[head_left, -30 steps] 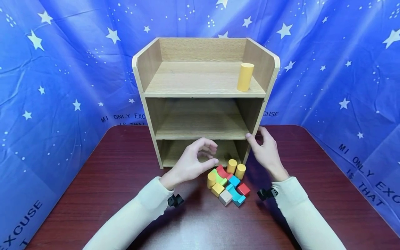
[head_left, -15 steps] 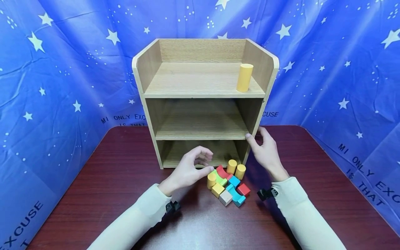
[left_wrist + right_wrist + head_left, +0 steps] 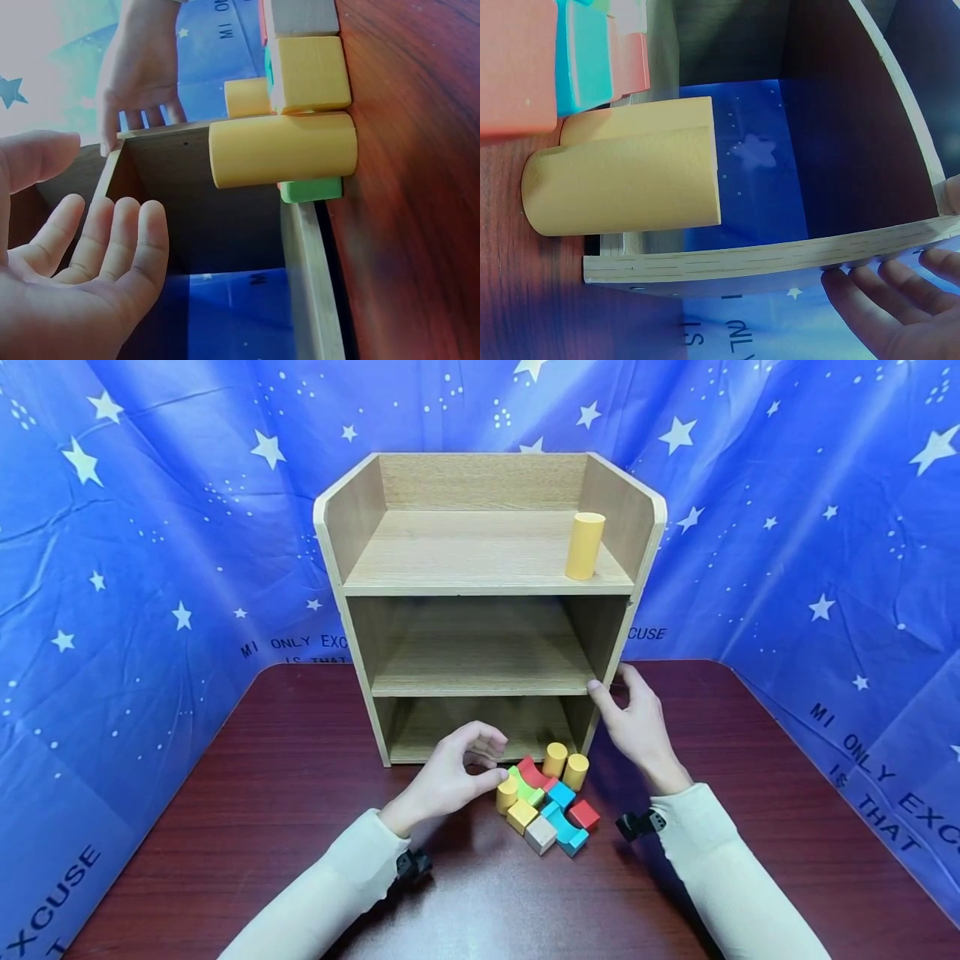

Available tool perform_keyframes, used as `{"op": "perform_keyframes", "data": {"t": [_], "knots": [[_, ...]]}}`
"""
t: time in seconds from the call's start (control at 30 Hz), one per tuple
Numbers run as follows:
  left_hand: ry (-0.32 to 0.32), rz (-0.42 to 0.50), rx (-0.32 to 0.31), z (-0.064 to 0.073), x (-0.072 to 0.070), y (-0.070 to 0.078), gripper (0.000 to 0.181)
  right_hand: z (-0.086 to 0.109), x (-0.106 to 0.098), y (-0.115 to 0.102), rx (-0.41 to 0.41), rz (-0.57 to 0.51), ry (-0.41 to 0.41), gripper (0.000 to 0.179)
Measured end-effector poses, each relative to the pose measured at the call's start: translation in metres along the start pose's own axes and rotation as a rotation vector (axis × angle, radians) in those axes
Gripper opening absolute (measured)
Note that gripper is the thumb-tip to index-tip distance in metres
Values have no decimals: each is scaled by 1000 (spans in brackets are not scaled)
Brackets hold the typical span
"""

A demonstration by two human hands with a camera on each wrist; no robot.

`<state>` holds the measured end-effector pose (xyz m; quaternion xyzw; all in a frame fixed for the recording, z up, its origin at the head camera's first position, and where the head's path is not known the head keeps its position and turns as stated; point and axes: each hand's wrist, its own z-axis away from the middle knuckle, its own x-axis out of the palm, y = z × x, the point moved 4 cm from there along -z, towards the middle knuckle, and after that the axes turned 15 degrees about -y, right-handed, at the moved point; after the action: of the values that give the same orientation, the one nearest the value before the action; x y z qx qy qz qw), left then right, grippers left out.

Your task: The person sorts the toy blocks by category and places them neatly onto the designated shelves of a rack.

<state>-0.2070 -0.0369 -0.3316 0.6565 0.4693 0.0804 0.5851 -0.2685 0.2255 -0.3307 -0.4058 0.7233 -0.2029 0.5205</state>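
A blue cloth backdrop (image 3: 225, 527) closes off the far, left and right sides; creasing noted at left. Print consists of white stars (image 3: 267, 449) and, lower down, black lettering (image 3: 855, 747). Table (image 3: 277, 752): dark red-brown, far corners rounded. A pale light reflection (image 3: 510, 881) shows on its near section.

Starry blue cloth (image 3: 187, 527) around a dark red table (image 3: 285, 777) shows a curtained-off booth.

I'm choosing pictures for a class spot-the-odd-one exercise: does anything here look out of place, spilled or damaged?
Nothing looks spilled or damaged. One yellow cylinder stands alone, upright on the top shelf, while the other blocks sit clustered on the table; that could be deliberate.
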Motion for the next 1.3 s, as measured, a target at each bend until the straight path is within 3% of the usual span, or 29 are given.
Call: {"op": "perform_keyframes", "data": {"t": [0.33,0.53,0.63,1.3], "knots": [[-16,30,-9,0,5,-8,33,0,-1,0,-1,4,-10,44],[-25,26,-10,-5,10,-40,35,1,-3,1,3,20,-3,43],[-26,15,-10,-5,10,-48,35,0,-2,2,3,19,-6,43],[-125,-20,-115,-6,12,-59,39,0,0,0,-8,0,1,43]]}}
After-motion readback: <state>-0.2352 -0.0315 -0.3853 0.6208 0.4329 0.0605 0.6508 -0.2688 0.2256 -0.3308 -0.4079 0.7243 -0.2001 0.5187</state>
